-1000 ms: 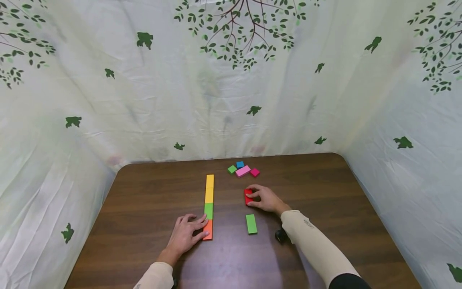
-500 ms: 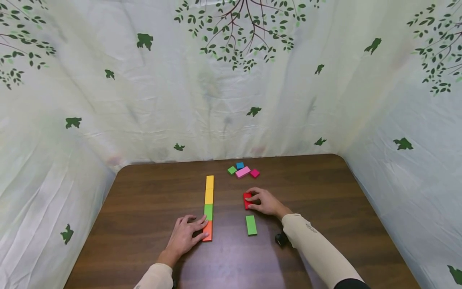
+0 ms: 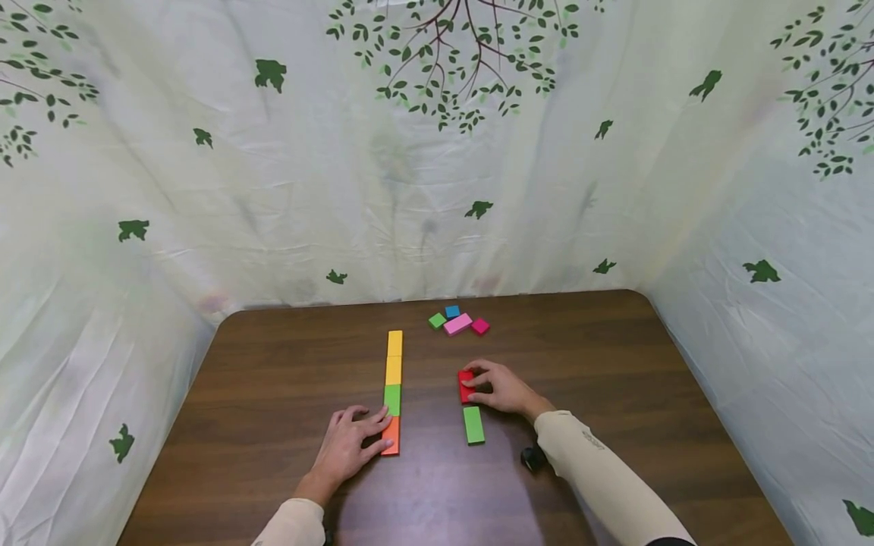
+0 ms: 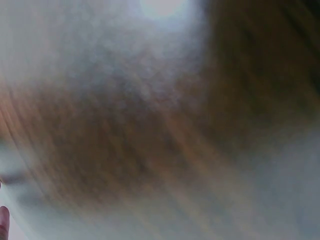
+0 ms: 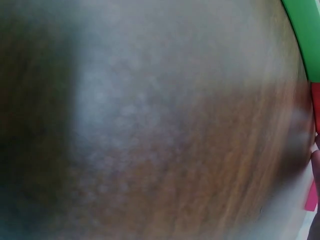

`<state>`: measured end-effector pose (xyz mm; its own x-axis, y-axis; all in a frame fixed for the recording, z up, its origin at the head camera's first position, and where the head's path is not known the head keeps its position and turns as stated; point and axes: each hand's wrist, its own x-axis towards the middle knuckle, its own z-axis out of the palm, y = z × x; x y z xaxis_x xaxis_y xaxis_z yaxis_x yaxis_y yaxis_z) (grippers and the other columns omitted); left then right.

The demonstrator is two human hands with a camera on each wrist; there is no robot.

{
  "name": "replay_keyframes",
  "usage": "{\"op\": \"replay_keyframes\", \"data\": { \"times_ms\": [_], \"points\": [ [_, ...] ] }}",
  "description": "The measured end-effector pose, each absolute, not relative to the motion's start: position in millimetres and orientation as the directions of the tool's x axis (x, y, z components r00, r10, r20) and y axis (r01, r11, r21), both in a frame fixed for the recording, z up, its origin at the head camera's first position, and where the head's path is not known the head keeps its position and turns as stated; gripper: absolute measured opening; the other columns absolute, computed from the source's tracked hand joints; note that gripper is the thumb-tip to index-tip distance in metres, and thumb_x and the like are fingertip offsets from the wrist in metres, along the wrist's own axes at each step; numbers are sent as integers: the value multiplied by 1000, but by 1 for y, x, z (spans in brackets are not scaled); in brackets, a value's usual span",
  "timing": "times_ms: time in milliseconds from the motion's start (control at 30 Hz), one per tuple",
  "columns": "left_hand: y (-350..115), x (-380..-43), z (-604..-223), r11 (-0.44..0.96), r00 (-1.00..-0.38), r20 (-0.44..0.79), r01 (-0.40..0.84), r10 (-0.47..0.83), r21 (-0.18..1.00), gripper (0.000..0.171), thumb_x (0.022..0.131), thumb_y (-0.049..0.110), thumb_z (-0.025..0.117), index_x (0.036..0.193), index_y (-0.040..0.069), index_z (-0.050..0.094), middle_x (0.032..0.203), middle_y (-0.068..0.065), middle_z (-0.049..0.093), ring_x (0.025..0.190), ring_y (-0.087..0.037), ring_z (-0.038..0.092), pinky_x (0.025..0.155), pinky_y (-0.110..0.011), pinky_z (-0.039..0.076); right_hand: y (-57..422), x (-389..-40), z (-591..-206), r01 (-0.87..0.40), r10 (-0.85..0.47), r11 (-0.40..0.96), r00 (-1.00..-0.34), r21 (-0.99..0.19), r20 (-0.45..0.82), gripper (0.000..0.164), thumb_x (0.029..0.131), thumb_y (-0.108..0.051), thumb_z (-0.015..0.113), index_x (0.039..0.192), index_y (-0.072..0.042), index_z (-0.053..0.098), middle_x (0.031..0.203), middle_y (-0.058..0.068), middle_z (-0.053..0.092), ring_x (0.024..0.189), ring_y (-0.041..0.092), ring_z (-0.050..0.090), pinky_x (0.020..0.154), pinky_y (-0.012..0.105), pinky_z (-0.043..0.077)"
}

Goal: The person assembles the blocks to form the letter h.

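Note:
In the head view, an upright row of flat blocks lies left of centre: two yellow blocks (image 3: 394, 369), a green block (image 3: 392, 399) and an orange block (image 3: 391, 444) nearest me. My left hand (image 3: 346, 446) rests its fingertips and thumb on the orange block, from the left side. To the right, my right hand (image 3: 503, 388) pinches a red block (image 3: 466, 387) between thumb and fingers, low over the table. Just nearer me lies another green block (image 3: 474, 426), with a small gap to the red one. At the right wrist view's edge, the red block (image 5: 316, 102) and green block (image 5: 306, 35) show partly.
On the brown table (image 3: 293, 364), a loose group lies towards the back: a small green block (image 3: 437, 321), a blue block (image 3: 452, 312), a pink block (image 3: 457, 324) and a magenta block (image 3: 481, 326). A white leaf-patterned curtain (image 3: 437, 250) surrounds the table's back and sides.
My right hand has drawn the red block towards me, narrowing the gap to the green block. My left hand stays on the orange block.

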<state>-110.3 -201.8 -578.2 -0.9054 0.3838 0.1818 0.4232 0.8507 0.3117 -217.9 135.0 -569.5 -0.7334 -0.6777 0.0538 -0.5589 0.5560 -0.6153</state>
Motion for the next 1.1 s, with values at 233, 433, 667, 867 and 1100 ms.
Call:
{"op": "replay_keyframes", "data": {
  "times_ms": [233,433,667,867,1100],
  "points": [
    [-202,-110,-576,855,-917,144,398,372,332,49,82,43,72,124,20,66,132,7,59,115,-29,51,95,-48,34,136,-215,-571,-559,-684,550,-728,-621,50,37,88,-22,71,121,-7,67,132,5,54,122,25,49,100,44,42],
    [-202,-111,-577,860,-920,138,393,368,326,49,82,44,72,124,20,66,133,7,59,116,-29,50,95,-48,33,136,-214,-570,-568,-689,535,-722,-625,66,36,89,-22,71,121,-6,67,132,7,54,122,26,50,100,45,41],
    [-201,-111,-577,863,-923,121,384,365,328,50,82,44,72,125,20,65,133,6,59,116,-29,50,98,-51,31,137,-214,-571,-563,-690,523,-720,-639,69,36,88,-20,71,120,-4,67,131,7,55,122,26,50,101,45,41],
    [-201,-110,-576,863,-925,118,380,362,332,49,82,44,72,125,21,65,133,7,59,116,-29,50,98,-51,30,137,-214,-570,-566,-693,516,-717,-643,75,36,88,-19,71,120,-5,67,131,7,54,122,26,50,101,45,41],
    [-202,-111,-577,861,-917,147,398,370,318,48,81,44,73,123,21,67,131,7,60,115,-29,51,97,-50,31,137,-211,-570,-574,-695,503,-713,-647,93,35,88,-19,72,120,-5,68,130,8,55,119,27,51,99,45,42]
  ]
}}
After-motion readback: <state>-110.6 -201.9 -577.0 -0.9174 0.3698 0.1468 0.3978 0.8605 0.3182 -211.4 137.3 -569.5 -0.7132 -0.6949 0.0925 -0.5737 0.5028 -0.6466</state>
